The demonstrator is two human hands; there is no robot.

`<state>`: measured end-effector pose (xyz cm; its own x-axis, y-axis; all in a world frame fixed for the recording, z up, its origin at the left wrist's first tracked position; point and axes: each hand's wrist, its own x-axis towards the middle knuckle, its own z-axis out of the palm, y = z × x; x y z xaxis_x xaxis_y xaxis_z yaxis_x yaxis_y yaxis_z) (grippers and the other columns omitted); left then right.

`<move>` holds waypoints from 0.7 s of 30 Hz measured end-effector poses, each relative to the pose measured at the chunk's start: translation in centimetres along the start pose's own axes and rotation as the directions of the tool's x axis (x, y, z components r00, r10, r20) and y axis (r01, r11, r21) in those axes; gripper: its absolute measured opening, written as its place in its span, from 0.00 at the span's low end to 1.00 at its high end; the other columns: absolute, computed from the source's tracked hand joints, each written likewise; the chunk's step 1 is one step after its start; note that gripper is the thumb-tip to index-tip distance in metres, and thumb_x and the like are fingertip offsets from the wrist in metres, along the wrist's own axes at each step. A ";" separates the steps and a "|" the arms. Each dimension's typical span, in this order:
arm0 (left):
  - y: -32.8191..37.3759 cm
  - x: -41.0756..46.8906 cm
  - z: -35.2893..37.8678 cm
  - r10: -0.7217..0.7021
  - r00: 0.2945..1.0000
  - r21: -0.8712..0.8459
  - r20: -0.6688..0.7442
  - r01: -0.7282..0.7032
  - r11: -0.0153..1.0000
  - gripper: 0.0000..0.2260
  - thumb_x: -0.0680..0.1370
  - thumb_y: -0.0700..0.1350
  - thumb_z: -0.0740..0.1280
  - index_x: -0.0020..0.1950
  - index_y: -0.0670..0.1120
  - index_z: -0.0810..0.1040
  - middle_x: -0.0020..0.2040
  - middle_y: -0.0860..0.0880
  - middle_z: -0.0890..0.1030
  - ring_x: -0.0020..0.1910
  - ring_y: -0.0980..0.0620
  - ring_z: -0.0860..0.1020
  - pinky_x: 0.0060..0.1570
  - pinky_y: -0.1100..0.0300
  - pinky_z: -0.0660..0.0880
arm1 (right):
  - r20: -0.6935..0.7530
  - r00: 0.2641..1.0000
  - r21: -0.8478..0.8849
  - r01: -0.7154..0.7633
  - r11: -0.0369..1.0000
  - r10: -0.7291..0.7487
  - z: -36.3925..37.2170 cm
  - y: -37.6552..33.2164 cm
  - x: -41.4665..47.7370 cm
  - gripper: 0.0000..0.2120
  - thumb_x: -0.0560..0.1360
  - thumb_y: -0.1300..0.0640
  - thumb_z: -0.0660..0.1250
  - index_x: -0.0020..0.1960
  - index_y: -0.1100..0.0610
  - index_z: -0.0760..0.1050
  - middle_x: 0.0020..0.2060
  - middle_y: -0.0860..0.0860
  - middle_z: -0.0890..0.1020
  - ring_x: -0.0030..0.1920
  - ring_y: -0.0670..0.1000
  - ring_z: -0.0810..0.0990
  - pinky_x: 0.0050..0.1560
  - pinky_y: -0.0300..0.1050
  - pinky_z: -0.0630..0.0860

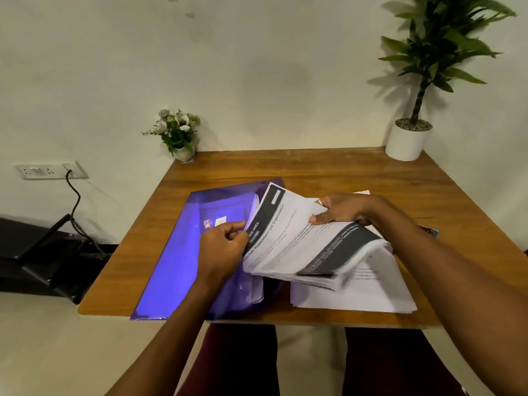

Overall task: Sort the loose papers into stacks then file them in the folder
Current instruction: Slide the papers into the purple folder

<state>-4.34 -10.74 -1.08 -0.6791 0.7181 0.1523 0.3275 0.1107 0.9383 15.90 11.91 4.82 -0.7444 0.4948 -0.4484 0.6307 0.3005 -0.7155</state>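
A translucent purple folder (177, 252) lies open on the left half of the wooden table (314, 167). A thick stack of printed papers (297, 247) with black header bands is lifted and tilted over the folder's right edge. My left hand (223, 247) pinches the stack's left edge, next to the folder's flap. My right hand (343, 210) grips the stack's far right side, thumb on top. Beneath it a flat pile of white sheets (357, 295) rests on the table at the right. A few sheets sit inside the folder near its spine.
A small white flower pot (183, 138) stands at the table's back left corner and a tall green plant in a white pot (408, 141) at the back right. A pen tip (431, 231) shows by my right forearm. A wall socket with a cable (51, 171) is at left.
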 end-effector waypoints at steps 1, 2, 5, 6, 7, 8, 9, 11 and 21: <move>0.1 0.0 0.0 0.003 1.000 0.012 -0.002 -0.002 1.000 0.12 0.76 0.38 0.69 0.43 0.56 0.84 0.29 0.53 0.74 0.28 0.60 0.71 0.32 0.68 0.71 | -0.002 1.000 -0.016 -0.016 1.000 0.016 0.6 -0.6 0.7 0.12 0.79 0.52 0.72 0.58 0.59 0.81 0.54 0.54 0.87 0.57 0.57 0.85 0.60 0.53 0.81; 0.2 0.0 0.0 0.004 1.000 0.026 -0.006 -0.004 1.000 0.12 0.76 0.38 0.70 0.43 0.56 0.84 0.30 0.53 0.75 0.29 0.60 0.71 0.31 0.69 0.71 | -0.012 1.000 -0.019 -0.023 1.000 0.023 1.2 -1.2 1.5 0.10 0.80 0.52 0.72 0.56 0.57 0.81 0.53 0.53 0.86 0.56 0.56 0.85 0.58 0.51 0.81; 0.8 0.0 -0.1 0.016 1.000 0.040 -0.018 -0.015 0.999 0.09 0.76 0.38 0.71 0.47 0.52 0.86 0.29 0.53 0.73 0.27 0.61 0.69 0.30 0.70 0.68 | -0.209 0.978 0.029 -0.012 0.999 0.018 2.6 -2.7 3.4 0.06 0.80 0.52 0.71 0.53 0.52 0.75 0.46 0.48 0.82 0.47 0.50 0.82 0.43 0.42 0.77; 1.0 0.0 -0.3 0.023 1.000 0.040 -0.021 -0.022 0.999 0.08 0.76 0.39 0.71 0.49 0.50 0.86 0.29 0.54 0.72 0.26 0.61 0.68 0.29 0.70 0.68 | -0.313 0.949 0.052 -0.015 0.999 0.031 2.9 -2.8 3.9 0.07 0.80 0.52 0.70 0.53 0.52 0.74 0.45 0.49 0.81 0.45 0.49 0.80 0.40 0.40 0.74; 1.2 0.1 -0.5 0.027 0.999 0.042 -0.023 -0.026 0.999 0.08 0.75 0.39 0.70 0.50 0.49 0.86 0.28 0.55 0.71 0.26 0.61 0.67 0.28 0.69 0.67 | -0.398 0.917 0.051 -0.019 0.998 0.038 3.3 -2.8 4.4 0.08 0.80 0.52 0.70 0.53 0.54 0.75 0.46 0.51 0.81 0.45 0.50 0.80 0.40 0.41 0.72; 1.3 0.2 -0.7 0.028 0.999 0.044 -0.022 -0.027 0.999 0.08 0.75 0.41 0.70 0.50 0.49 0.86 0.27 0.56 0.70 0.25 0.60 0.66 0.28 0.68 0.66 | -0.451 0.892 0.031 -0.023 0.999 0.034 3.6 -2.6 4.8 0.09 0.80 0.51 0.70 0.53 0.56 0.76 0.48 0.53 0.81 0.47 0.53 0.80 0.42 0.42 0.72; 1.5 0.3 -1.0 0.024 1.000 0.041 -0.018 -0.023 0.999 0.09 0.73 0.44 0.69 0.51 0.49 0.86 0.27 0.56 0.69 0.25 0.59 0.66 0.28 0.67 0.66 | -0.477 0.878 0.006 -0.025 1.000 0.025 4.0 -2.4 5.1 0.10 0.80 0.51 0.69 0.52 0.57 0.76 0.48 0.54 0.81 0.48 0.55 0.80 0.41 0.43 0.71; 1.7 0.6 -1.3 -0.004 1.000 0.030 0.013 0.003 1.000 0.14 0.70 0.48 0.68 0.52 0.49 0.86 0.28 0.54 0.70 0.26 0.56 0.66 0.30 0.63 0.68 | -0.511 0.860 -0.032 -0.016 0.999 -0.002 4.8 -1.8 5.2 0.10 0.81 0.50 0.68 0.50 0.57 0.75 0.45 0.52 0.80 0.47 0.55 0.79 0.37 0.43 0.67; 3.1 1.7 -2.0 -0.057 0.987 0.019 0.147 0.055 0.998 0.09 0.68 0.47 0.68 0.45 0.55 0.84 0.25 0.49 0.76 0.22 0.52 0.73 0.27 0.63 0.73 | -0.674 0.687 -0.362 0.013 0.932 -0.271 6.0 -2.7 4.5 0.09 0.82 0.52 0.66 0.48 0.57 0.75 0.48 0.58 0.83 0.48 0.63 0.81 0.42 0.53 0.76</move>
<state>-5.77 -10.56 2.72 -0.5926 0.8038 0.0514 0.3026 0.1631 0.9390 9.53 8.44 1.46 -0.5343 0.8082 0.2476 0.6576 0.5815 -0.4790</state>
